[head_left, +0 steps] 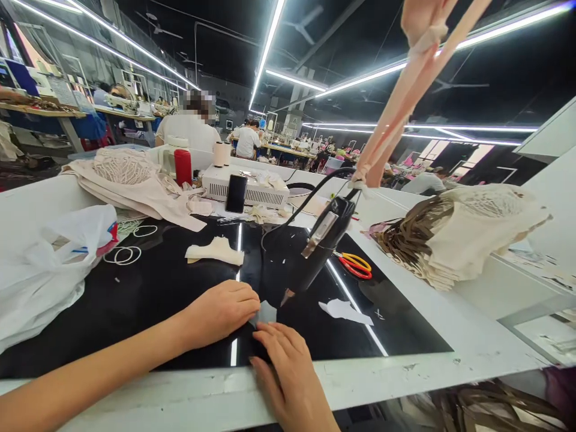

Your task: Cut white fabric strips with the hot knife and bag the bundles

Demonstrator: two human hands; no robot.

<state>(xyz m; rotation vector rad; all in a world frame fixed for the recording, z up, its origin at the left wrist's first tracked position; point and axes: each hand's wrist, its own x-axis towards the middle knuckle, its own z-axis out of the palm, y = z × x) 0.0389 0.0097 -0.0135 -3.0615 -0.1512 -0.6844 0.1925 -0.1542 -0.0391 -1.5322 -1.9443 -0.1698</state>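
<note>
Both hands meet over a small grey piece (267,313) on the glossy black mat (148,306). My left hand (229,309) has its fingers curled together at the piece's left edge. My right hand (288,360) touches the near edge with its fingertips, thumb held apart below. Just beyond hangs a black handheld tool (319,246) with a metal plate, its tip pointing down at the mat, held up by pink fabric strips (391,120). A white cut piece (345,311) lies to the right, and a folded cream stack (216,251) lies behind my left hand.
Orange and red scissors (354,264) lie behind the white piece. A plastic bag (54,258) and white rings (122,255) are at left. Fabric piles (135,180) stand back left and right (477,234). A phone (236,194) leans on a white box (265,191); people sit farther back.
</note>
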